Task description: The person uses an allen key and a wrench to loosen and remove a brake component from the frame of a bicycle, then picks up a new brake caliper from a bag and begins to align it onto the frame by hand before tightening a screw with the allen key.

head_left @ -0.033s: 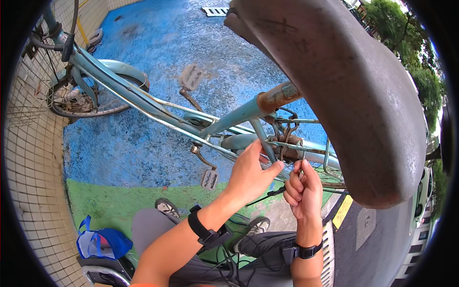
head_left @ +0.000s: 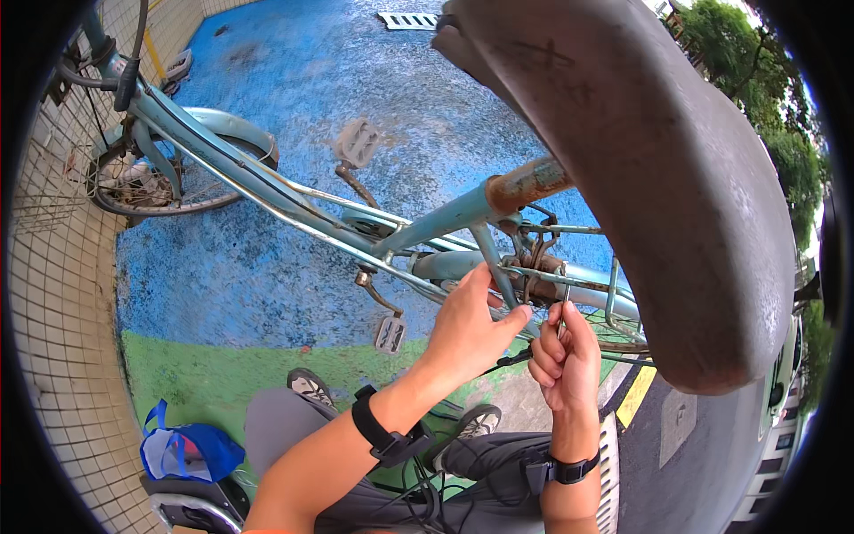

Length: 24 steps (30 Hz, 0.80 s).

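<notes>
A worn light-blue bicycle (head_left: 445, 216) stands across the view, its rusty seat post (head_left: 529, 184) rising to a big dark saddle (head_left: 658, 178). Below the seat post, my left hand (head_left: 471, 325) grips a slim frame tube (head_left: 495, 258), thumb on the near side and some fingertips hidden behind. Just to its right, my right hand (head_left: 567, 356) pinches a thin metal rod (head_left: 567, 290) between thumb and fingers, the other fingers curled in. The rod's upper end is at the rusty brake arms (head_left: 538, 280) above the rear wheel; whether it touches them I cannot tell.
Pedals (head_left: 390, 335) stick out from the frame's middle. A tiled wall (head_left: 71, 329) runs along the left. A blue bag (head_left: 191, 449) sits at lower left, cables (head_left: 431, 489) lie over my legs, and a drain grate (head_left: 608, 472) edges the road.
The saddle and rear of the bicycle appear slightly farther right. Both hands keep nearly the same places and grips.
</notes>
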Available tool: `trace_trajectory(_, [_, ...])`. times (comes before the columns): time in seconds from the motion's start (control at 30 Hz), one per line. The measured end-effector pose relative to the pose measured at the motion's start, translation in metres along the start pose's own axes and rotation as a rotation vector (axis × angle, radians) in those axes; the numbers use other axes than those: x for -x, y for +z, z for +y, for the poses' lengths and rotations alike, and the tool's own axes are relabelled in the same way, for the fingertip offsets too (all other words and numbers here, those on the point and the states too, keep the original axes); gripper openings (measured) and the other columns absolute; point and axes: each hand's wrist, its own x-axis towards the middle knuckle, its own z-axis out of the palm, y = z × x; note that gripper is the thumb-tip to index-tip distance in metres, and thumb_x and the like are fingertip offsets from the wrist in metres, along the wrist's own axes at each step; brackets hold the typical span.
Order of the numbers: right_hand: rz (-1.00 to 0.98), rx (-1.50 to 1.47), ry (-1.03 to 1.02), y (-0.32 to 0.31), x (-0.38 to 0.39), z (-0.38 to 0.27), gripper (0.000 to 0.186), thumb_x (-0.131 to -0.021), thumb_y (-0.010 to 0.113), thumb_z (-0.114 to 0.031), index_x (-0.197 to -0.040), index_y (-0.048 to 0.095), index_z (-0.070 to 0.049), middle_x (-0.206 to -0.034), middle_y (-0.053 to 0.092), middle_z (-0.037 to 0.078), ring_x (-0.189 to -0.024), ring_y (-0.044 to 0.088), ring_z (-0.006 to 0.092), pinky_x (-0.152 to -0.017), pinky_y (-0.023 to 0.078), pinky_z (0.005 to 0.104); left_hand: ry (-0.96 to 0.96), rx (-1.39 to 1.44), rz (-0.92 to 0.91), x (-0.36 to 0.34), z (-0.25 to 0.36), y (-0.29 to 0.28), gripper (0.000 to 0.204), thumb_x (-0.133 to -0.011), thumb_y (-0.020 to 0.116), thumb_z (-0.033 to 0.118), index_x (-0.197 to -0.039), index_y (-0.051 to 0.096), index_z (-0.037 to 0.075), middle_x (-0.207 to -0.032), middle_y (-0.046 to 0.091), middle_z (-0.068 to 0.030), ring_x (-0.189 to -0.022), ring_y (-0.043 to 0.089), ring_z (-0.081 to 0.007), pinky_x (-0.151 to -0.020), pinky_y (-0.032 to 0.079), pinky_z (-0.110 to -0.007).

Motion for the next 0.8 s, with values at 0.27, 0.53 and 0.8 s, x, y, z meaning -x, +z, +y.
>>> trace_trajectory(0.27, [0.07,0.111,-0.106,0.005,-0.01,0.019,0.03,-0.103,0.046,-0.037,-0.09,0.049,-0.01,-0.053,0.028,-0.005,-0.039,0.022,0.0053,-0.035,0.016,0.0228,0.097,-0.196,0.016,0.007,-0.001,-0.016,0.042,-0.082,0.069,0.016,-0.116,0.051,0.001,-0.106,0.062,-0.0201,-0.099,0.062,-0.0395,-0.085,0.05,-0.046])
trace_trajectory(0.53, [0.172,0.066,-0.241,-0.009,-0.024,0.043,0.031,-0.103,0.048,-0.041,-0.089,0.051,-0.013,-0.053,0.027,-0.007,-0.039,0.019,0.0036,-0.034,0.014,0.0228,0.215,-0.684,0.012,0.021,-0.002,-0.032,0.045,-0.078,0.066,0.012,-0.118,0.05,-0.001,-0.097,0.058,-0.0156,-0.092,0.06,-0.0328,-0.074,0.046,-0.045])
trace_trajectory(0.8, [0.093,0.154,-0.501,-0.021,-0.034,0.038,0.03,-0.105,0.046,-0.035,-0.092,0.055,-0.01,-0.054,0.026,-0.007,-0.041,0.018,0.002,-0.035,0.014,0.0215,0.215,-0.774,0.053,0.032,-0.008,-0.046,0.043,-0.075,0.067,0.01,-0.114,0.056,-0.004,-0.1,0.058,-0.0136,-0.096,0.057,-0.0284,-0.075,0.042,-0.04])
